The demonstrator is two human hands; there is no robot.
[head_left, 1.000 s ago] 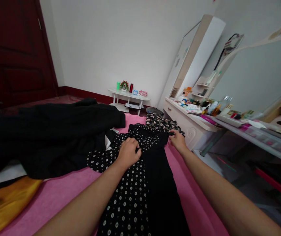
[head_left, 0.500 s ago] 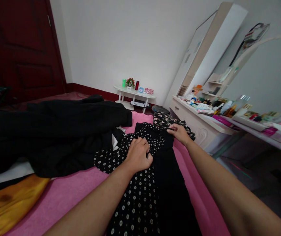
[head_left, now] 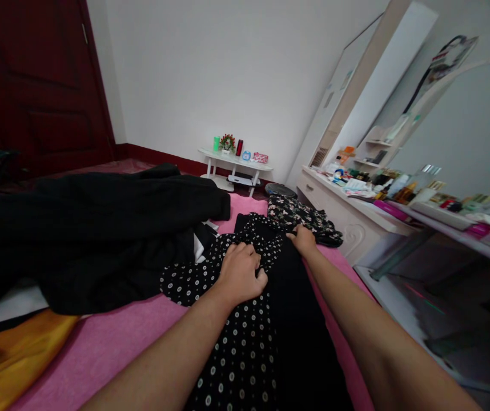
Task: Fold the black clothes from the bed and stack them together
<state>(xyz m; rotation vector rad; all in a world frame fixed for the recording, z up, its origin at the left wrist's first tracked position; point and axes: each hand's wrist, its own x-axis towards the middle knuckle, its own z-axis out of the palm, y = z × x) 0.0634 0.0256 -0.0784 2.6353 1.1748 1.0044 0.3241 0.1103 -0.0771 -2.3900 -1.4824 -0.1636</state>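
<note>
A black garment with white polka dots [head_left: 232, 354] lies lengthwise on the pink bedspread [head_left: 112, 337] in front of me. My left hand [head_left: 240, 273] rests on its dotted part with the fingers curled into the cloth. Farther off, my right hand [head_left: 301, 238] pinches the plain black edge of the same garment near its far end. A dark floral garment [head_left: 302, 217] lies bunched just beyond my right hand.
A heap of black clothing [head_left: 91, 228] covers the bed on the left, with a yellow cloth [head_left: 9, 359] at the lower left. A cluttered dressing table [head_left: 356, 200] stands on the right. A small white side table [head_left: 234, 165] is against the far wall, a dark red door [head_left: 35, 80] at left.
My right hand has drawn back towards me and to the left along the black edge. My left hand has slid slightly nearer and stays curled on the dotted cloth. The view shifted a little.
</note>
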